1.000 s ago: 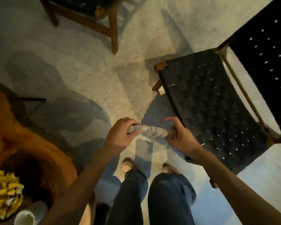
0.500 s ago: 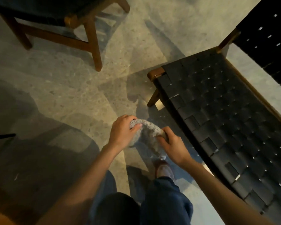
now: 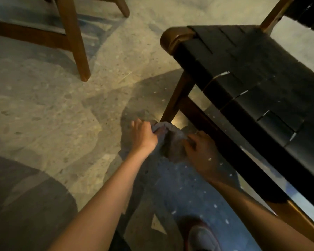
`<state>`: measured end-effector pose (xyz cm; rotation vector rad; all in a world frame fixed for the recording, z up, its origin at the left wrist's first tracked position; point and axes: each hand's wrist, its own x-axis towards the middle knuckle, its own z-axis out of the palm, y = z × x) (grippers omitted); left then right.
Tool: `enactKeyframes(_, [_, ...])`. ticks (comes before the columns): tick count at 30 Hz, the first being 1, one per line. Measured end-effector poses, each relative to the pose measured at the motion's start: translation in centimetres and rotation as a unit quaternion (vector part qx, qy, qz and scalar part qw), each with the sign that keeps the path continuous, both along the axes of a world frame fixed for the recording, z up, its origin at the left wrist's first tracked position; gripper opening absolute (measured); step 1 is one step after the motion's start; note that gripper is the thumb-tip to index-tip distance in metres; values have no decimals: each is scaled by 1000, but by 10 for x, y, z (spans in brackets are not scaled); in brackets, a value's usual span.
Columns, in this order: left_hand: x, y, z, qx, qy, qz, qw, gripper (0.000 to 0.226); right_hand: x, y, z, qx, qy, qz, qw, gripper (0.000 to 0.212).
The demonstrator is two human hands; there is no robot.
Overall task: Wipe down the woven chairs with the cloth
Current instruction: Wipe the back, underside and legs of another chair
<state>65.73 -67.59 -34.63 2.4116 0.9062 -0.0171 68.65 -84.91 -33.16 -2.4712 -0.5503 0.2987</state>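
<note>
A grey cloth [image 3: 172,142] hangs bunched between both hands, low down by the foot of the chair's front leg [image 3: 176,98]. My left hand [image 3: 143,135] grips its left end and my right hand [image 3: 199,147] grips its right side. The woven chair [image 3: 252,73] fills the right of the view, with a black strap seat and a brown wooden frame. Its lower side rail [image 3: 216,131] runs just right of my right hand.
A second wooden chair's legs [image 3: 74,42] stand at the upper left on the speckled stone floor [image 3: 43,115]. My shoe [image 3: 201,234] is at the bottom centre. Dark shadows cover the floor at lower left.
The view has dropped closer to the floor and the chair. Both hands have carried the cloth down to the foot of the chair's front leg, bunching it closer together.
</note>
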Motion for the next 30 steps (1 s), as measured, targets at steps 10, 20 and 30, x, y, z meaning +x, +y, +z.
enactKeyframes(10, [63, -5, -11, -167, -253, 61, 951, 9, 42, 22, -2, 138, -98, -110, 979, 22])
enactKeyframes(20, [123, -12, -1, -320, -482, -65, 813, 44, 90, 62, -6, 163, -189, -120, 961, 52])
enactKeyframes(30, [143, 1, 19, -361, -457, -143, 800, 45, 112, 78, -9, 207, -165, -86, 961, 54])
